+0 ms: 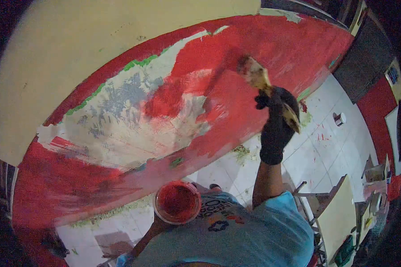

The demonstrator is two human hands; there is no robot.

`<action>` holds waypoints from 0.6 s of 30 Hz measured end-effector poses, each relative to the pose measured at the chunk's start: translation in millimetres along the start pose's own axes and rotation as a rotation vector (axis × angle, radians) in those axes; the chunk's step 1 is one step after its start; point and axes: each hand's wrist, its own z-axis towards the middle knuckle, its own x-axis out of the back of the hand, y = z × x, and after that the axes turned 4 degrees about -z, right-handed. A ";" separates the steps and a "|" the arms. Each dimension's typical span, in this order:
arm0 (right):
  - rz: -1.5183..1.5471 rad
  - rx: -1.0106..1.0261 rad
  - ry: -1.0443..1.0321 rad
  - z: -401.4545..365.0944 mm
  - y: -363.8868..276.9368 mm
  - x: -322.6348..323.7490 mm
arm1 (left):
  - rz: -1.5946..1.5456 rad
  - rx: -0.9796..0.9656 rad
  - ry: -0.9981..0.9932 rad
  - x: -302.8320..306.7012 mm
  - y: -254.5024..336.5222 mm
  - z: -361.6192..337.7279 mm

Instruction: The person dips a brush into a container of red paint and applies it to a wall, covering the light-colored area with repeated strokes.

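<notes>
My right hand [277,122], in a black glove, is closed around the wooden handle of a paintbrush [255,73]. The brush's bristles are at the upper left of the hand, in front of the red-painted part of the wall [236,98]. A round, clear tub of red paint [178,202] is held up before my chest. My left forearm [150,232] runs up to it, and the tub hides the fingers of my left hand. Left of the brush, a bare patch [138,113] of whitish and grey, with green edges, shows between red areas.
Above the red band the wall is cream [98,58]. White floor tiles [307,155] below carry red drips and debris. A small white cylindrical object [340,119] is on the tiles at right. A cream board [338,220] and cluttered items stand at lower right.
</notes>
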 end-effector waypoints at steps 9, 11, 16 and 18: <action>-0.518 0.515 -0.665 -47.5 -25.7 -27.3 | -0.130 0.038 0.085 18.3 -2.9 -2.1; -0.519 0.416 -0.742 -46.7 -39.7 -23.2 | -0.130 0.059 0.009 17.8 -3.2 -0.5; -0.224 0.027 -0.239 -26.4 -7.6 -6.8 | -0.267 -0.013 0.283 5.3 -11.3 1.2; -0.567 0.213 -0.126 -21.0 -5.5 2.4 | -0.253 -0.029 0.259 1.1 -8.7 3.3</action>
